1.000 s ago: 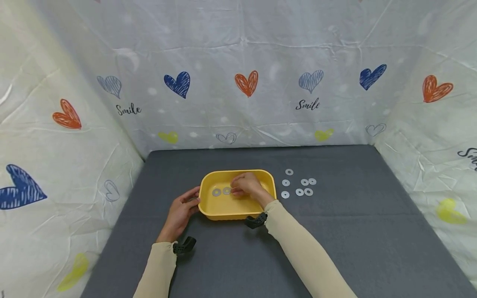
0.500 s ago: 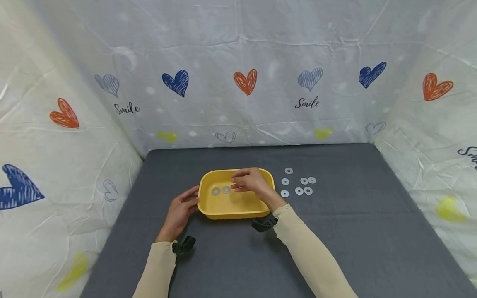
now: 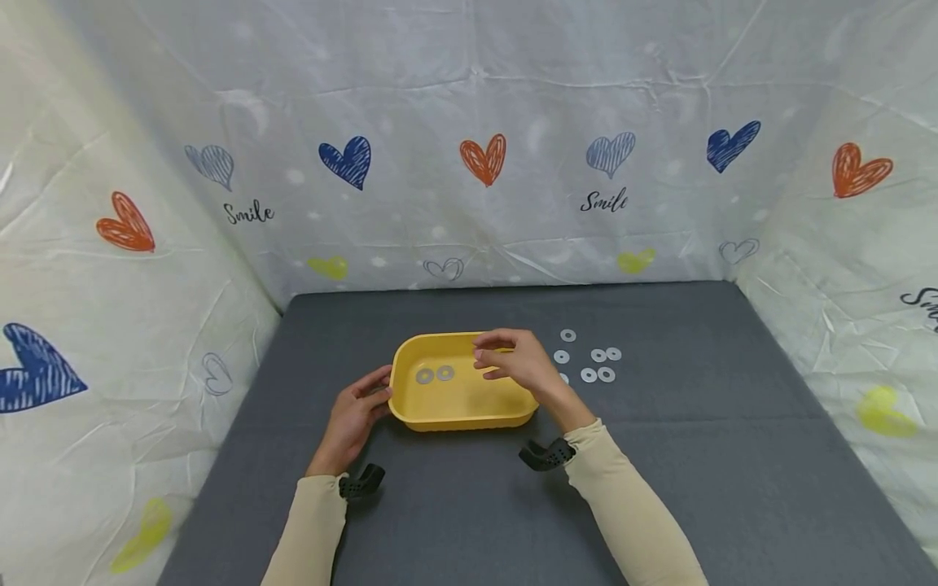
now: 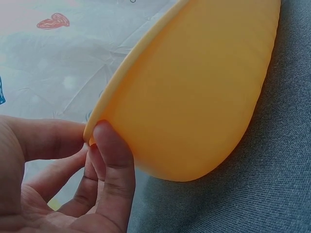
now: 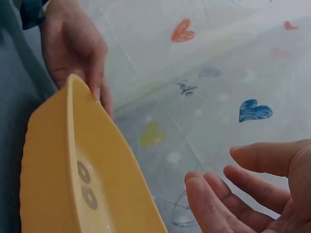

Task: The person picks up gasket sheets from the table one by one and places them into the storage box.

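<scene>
A shallow yellow plastic tray (image 3: 462, 425) with rounded corners sits on the dark table. My left hand (image 3: 353, 422) holds its left end; in the left wrist view the thumb and a finger (image 4: 114, 150) meet at the rim. Two flat grey washers (image 3: 425, 376) lie side by side on the tray floor, left of its middle. Over the tray's right end hovers my right hand (image 3: 516, 360), thumb and fingers spread apart with nothing between them. Several more washers (image 3: 606, 374) lie on the table right of the tray, one partly hidden behind the right wrist.
Dark grey cloth (image 3: 696, 472) covers the table. A pale curtain (image 3: 410, 98) printed with hearts encloses it at the back and both sides. A black wrist strap (image 3: 545, 454) sits below the right forearm, and another strap (image 3: 362, 482) below the left.
My right hand has risen from the tray floor beside the washers and moved right, its fingers spreading apart. The left hand stays at the rim.
</scene>
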The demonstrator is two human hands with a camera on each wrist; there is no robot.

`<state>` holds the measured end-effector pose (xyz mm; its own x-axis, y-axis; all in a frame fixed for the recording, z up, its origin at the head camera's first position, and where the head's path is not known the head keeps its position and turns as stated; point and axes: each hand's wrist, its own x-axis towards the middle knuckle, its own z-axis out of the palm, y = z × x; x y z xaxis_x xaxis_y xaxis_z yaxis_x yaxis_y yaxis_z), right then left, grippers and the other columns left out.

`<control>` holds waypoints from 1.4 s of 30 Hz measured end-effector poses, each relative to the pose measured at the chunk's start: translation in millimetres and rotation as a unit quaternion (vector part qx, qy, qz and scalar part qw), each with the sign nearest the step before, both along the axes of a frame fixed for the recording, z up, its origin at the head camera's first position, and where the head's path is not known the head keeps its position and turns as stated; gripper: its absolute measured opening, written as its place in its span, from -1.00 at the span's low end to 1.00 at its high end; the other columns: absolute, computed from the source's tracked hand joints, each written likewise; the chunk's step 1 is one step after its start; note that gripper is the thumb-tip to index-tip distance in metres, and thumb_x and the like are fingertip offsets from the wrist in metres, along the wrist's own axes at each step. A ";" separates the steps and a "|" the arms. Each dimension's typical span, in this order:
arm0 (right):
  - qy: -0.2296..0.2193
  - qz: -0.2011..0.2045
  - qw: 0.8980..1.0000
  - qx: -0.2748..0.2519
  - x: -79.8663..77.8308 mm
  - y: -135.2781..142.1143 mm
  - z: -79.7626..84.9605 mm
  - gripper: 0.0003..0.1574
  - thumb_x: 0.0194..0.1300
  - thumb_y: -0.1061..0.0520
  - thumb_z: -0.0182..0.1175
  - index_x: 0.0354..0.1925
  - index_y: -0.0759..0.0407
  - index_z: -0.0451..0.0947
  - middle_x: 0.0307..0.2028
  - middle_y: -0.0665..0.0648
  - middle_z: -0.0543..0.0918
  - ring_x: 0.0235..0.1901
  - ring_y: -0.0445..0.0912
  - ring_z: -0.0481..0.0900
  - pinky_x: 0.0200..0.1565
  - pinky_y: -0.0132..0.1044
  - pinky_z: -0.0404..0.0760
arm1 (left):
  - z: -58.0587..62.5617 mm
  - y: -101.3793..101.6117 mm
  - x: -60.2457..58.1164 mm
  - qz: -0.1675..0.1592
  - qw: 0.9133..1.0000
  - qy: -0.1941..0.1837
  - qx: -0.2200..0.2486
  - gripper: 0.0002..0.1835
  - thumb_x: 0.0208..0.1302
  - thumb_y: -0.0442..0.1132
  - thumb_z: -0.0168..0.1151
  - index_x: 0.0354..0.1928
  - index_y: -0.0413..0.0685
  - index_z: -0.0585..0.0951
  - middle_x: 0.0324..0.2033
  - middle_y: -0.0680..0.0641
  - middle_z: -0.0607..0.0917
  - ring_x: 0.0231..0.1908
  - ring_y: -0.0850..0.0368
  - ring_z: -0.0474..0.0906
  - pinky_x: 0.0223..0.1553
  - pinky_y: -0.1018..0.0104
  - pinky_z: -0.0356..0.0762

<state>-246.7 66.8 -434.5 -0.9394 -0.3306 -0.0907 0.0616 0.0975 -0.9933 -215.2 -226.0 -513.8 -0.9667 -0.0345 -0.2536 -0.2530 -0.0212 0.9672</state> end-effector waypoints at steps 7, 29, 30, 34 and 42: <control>0.026 -0.005 0.999 0.024 4.8 24.6 -1.4 -0.66 0.30 0.18 0.29 0.03 0.26 0.62 -0.04 0.33 0.65 -0.14 0.04 0.73 -0.08 -0.05 0.71 | 0.2 0.9 2.0 -0.001 1.000 -0.003 0.000 -0.47 0.42 -0.28 0.14 0.40 0.00 0.38 0.09 -0.01 0.48 -0.06 0.23 0.57 -0.08 0.44 0.62; 0.063 -0.065 0.994 0.067 9.9 95.9 -23.4 -0.61 0.37 0.09 0.23 0.11 0.21 0.57 0.02 0.30 0.61 -0.08 0.09 0.67 0.04 0.21 0.58 | -0.1 -0.3 1.9 -0.005 1.000 -0.001 0.013 -0.49 0.44 -0.31 0.11 0.40 -0.01 0.38 0.17 -0.11 0.45 0.00 0.12 0.56 -0.12 0.43 0.62; 0.067 -0.066 0.993 0.072 9.8 98.2 -24.8 -0.61 0.37 0.08 0.23 0.11 0.20 0.57 0.02 0.29 0.61 -0.08 0.06 0.67 0.05 0.20 0.58 | 0.5 -0.4 2.0 -0.007 1.000 -0.001 0.012 -0.48 0.44 -0.30 0.10 0.41 -0.01 0.37 0.17 -0.11 0.45 0.01 0.12 0.55 -0.12 0.43 0.62; 0.082 -0.080 0.988 0.101 9.2 107.8 -29.5 -0.64 0.36 0.06 0.24 0.08 0.15 0.60 -0.04 0.22 0.63 -0.12 0.05 0.66 -0.08 0.06 0.63 | 2.2 0.3 2.7 -0.007 1.000 -0.001 0.009 -0.49 0.44 -0.31 0.10 0.40 0.00 0.38 0.20 -0.15 0.43 0.06 0.07 0.54 -0.10 0.43 0.62; 0.105 -0.120 0.976 0.148 6.2 129.9 -37.3 -0.61 0.31 0.09 0.29 0.06 0.23 0.63 -0.25 0.12 0.60 -0.26 0.05 0.59 -0.28 -0.27 0.56 | 2.8 1.9 4.8 -0.008 1.000 -0.005 0.000 -0.49 0.44 -0.29 0.10 0.41 0.02 0.38 0.25 -0.18 0.41 0.06 0.08 0.54 -0.09 0.43 0.61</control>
